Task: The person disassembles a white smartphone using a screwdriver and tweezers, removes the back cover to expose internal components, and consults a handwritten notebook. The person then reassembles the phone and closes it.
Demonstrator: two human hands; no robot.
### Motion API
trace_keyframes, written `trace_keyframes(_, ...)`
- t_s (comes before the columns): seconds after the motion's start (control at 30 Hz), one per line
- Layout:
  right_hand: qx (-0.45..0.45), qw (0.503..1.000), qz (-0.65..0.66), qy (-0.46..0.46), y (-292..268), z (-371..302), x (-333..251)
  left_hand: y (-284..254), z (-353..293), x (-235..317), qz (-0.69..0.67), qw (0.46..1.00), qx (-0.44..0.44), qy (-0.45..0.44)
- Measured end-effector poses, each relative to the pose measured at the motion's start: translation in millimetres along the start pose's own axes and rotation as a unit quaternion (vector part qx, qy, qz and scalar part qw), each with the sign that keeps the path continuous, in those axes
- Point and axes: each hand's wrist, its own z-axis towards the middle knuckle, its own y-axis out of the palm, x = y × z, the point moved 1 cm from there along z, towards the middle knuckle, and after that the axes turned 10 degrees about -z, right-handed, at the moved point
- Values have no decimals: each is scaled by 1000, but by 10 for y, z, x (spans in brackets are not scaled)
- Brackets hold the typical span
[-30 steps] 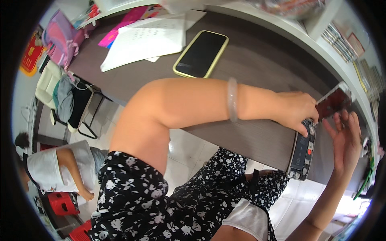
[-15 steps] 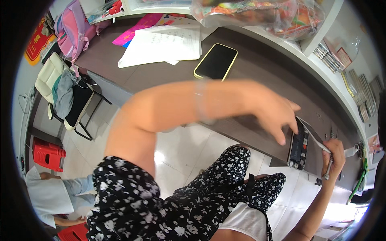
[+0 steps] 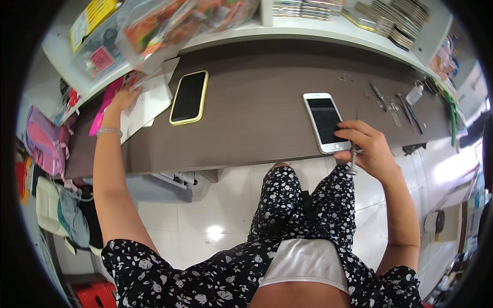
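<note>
My left hand point(image 3: 123, 98) reaches far to the left and rests on the edge of white papers point(image 3: 149, 102), its fingers stretched out. My right hand point(image 3: 367, 146) is closed around a slim metal screwdriver point(image 3: 353, 160), its round end pointing down toward me. The fingertips of that hand touch the lower right side of a white smartphone point(image 3: 323, 120), which lies face up near the desk's front edge. A second smartphone with a yellow case point(image 3: 189, 97) lies beside the papers, screen dark.
On the brown desk point(image 3: 246, 102), tweezers point(image 3: 411, 110), a small spiral-handled tool point(image 3: 378, 96), tiny screws point(image 3: 344, 78) and a small white bottle point(image 3: 414, 93) sit to the right. A white shelf point(image 3: 231, 33) with plastic bags point(image 3: 164, 28) runs along the back.
The white phone's lifted screen now lies down over its exposed inside. My left hand has swung from the phone to the papers; my right hand has let go of the screen. The view has turned right.
</note>
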Motion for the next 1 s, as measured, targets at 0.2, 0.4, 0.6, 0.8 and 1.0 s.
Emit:
trace_keyframes(0.2, 71, 997, 7, 41, 229, 37, 94, 135, 106, -143, 54, 998, 19, -15)
trace_keyframes(0.4, 61, 995, -54, 56, 98, 64, 419, -316, -479, 45, -13, 992, 128, -20)
trace_keyframes(0.6, -23, 994, -106, -29, 49, 216, 781, -1076, -1578, 541, -59, 983, 166, -46)
trace_keyframes(0.8, -5, 996, -46, -82, 242, 343, 823, -1488, -2539, 780, -427, 895, 75, -106)
trace_keyframes(1.0, 90, 995, -22, -21, 148, 197, 615, -1574, -3015, 2076, -432, 874, 221, 26)
